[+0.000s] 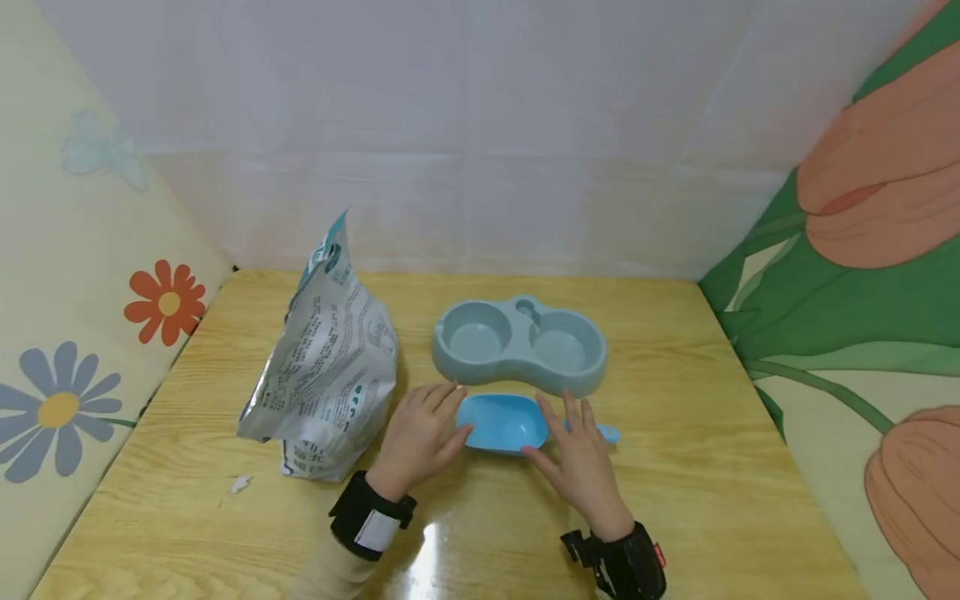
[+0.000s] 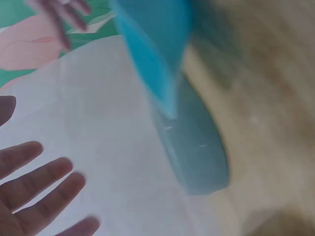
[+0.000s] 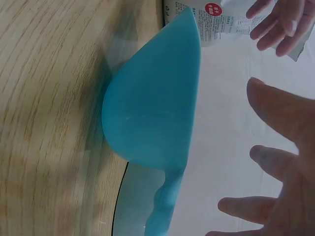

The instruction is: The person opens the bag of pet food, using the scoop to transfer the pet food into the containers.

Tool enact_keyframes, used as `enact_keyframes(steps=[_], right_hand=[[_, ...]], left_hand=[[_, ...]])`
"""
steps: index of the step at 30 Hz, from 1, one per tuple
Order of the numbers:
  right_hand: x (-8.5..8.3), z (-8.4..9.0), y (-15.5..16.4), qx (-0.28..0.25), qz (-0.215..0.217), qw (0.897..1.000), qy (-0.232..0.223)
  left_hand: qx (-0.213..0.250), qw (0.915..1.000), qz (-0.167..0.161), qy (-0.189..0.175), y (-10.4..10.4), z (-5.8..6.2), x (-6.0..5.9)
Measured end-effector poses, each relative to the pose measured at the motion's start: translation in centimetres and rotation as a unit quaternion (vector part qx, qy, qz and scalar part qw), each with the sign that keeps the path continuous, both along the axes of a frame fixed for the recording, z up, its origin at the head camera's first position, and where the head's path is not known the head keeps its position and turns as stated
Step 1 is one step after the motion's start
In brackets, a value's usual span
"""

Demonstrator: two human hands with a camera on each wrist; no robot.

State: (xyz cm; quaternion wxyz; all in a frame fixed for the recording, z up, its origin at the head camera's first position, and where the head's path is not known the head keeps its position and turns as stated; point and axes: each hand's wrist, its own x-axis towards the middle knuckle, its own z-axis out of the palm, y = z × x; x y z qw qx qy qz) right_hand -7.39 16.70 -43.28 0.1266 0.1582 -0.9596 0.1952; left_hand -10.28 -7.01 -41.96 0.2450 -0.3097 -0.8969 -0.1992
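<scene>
A bright blue scoop [image 1: 502,422] lies on the table in front of me, its handle [image 1: 609,433] pointing right; the right wrist view shows the scoop [image 3: 152,98] from the side. My left hand [image 1: 423,429] hovers by the scoop's left end with fingers spread and nothing in them. Over the handle end is my right hand [image 1: 581,458], its fingers also spread and, in the right wrist view, apart from the scoop. Just behind the scoop sits a grey-blue double bowl [image 1: 517,367] with two round hollows. A silver printed bag [image 1: 333,358] stands left of my left hand.
Wood-grain table [image 1: 697,467] extends around these things. A small white scrap [image 1: 240,484] lies near the bag's foot. White sheeting [image 1: 465,150] hangs behind the table, and flower-printed panels [image 1: 862,333] flank it on both sides.
</scene>
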Motion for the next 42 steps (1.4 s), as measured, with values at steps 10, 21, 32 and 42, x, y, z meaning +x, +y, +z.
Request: enact_keyframes(steps=[10, 21, 32, 42], right_hand=[[-0.5, -0.4, -0.2, -0.019, 0.007, 1.0, 0.006], [-0.7, -0.6, -0.2, -0.052, 0.021, 0.998, 0.02], [-0.9, -0.6, -0.3, -0.056, 0.033, 0.998, 0.019], [-1.0, -0.6, 0.0, -0.056, 0.037, 0.998, 0.015]], left_hand=[[0.1, 0.9939, -0.046, 0.003, -1.3, 3.0, 0.8], [0.127, 0.9898, -0.045, 0.048, -2.3, 6.3, 2.9], [0.157, 0.9781, -0.045, 0.13, -4.7, 9.3, 4.7], [0.168, 0.9729, -0.047, 0.151, -6.9, 12.2, 5.9]])
